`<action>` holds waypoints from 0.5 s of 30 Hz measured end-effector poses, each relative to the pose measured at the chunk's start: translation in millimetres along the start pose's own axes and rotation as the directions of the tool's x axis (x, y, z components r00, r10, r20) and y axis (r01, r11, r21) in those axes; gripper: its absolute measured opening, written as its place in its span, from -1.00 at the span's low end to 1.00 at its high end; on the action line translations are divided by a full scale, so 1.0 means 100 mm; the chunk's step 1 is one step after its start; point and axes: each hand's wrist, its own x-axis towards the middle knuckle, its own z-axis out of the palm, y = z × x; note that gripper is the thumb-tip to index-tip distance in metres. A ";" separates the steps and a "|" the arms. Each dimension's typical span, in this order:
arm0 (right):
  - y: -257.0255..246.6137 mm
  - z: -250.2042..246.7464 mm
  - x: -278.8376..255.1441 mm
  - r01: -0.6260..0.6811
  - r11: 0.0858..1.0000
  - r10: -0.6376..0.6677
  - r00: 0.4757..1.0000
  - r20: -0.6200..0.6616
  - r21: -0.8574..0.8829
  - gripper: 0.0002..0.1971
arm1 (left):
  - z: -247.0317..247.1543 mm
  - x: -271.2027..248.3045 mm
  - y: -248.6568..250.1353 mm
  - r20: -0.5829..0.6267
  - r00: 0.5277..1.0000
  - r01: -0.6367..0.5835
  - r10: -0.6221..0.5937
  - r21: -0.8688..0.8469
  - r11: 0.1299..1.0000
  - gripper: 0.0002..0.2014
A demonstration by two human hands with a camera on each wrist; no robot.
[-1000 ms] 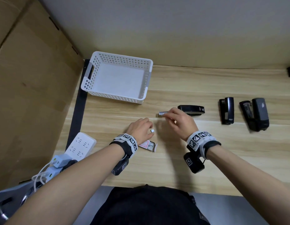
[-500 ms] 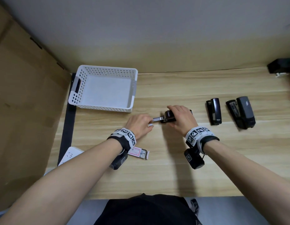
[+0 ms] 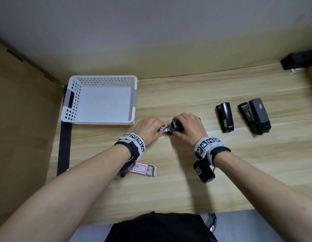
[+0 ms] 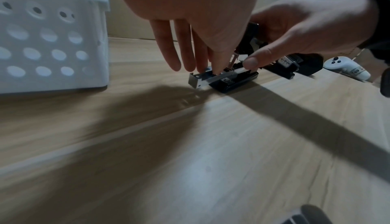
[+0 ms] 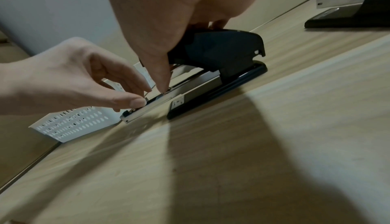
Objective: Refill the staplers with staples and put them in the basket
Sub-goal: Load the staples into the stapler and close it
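we had the black stapler (image 3: 176, 127) on the wooden table (image 3: 186, 189), just right of the white basket (image 3: 101, 80), which held nothing yet. our right hand (image 3: 188, 128) was wrapped over its raised top cover, thumb reaching down to the metal staple tray (image 5: 156, 102) that stuck out toward the basket. our left hand (image 3: 149, 127) pinched something small at the tray's open channel with thumb and forefinger, the other fingers loose; we judged it a strip of staples, though the strip itself was too small to make out.

the risk, as we saw it, lay in the seating. if the strip went in tilted or astride the rail edge, it could jam or snap apart when the cover closed. the cover looked sprung, so a slip of the right hand could drop it on our left fingertips (image 4: 215, 72). pressing down on the overhanging tray might also tip the light stapler. two more staplers (image 3: 225, 117) (image 3: 256, 117) waited well to the right, and the staple box (image 3: 144, 169) lay near our left wrist.
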 end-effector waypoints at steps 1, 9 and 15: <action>0.00 0.01 0.00 0.001 1.000 -0.001 1.000 -0.006 0.003 -0.57 | 0.00 0.00 -0.01 0.003 1.000 -0.001 0.001 -0.001 1.000 -0.78; 0.00 0.03 0.00 -0.007 1.000 0.007 0.999 -0.034 0.006 -0.61 | 0.02 -0.02 0.01 -0.001 1.000 0.014 -0.014 0.012 1.000 -0.72; -0.01 0.03 0.00 -0.010 1.000 0.010 0.999 -0.050 0.003 -0.63 | 0.04 -0.04 0.01 -0.019 0.999 0.028 -0.028 -0.006 1.000 -0.70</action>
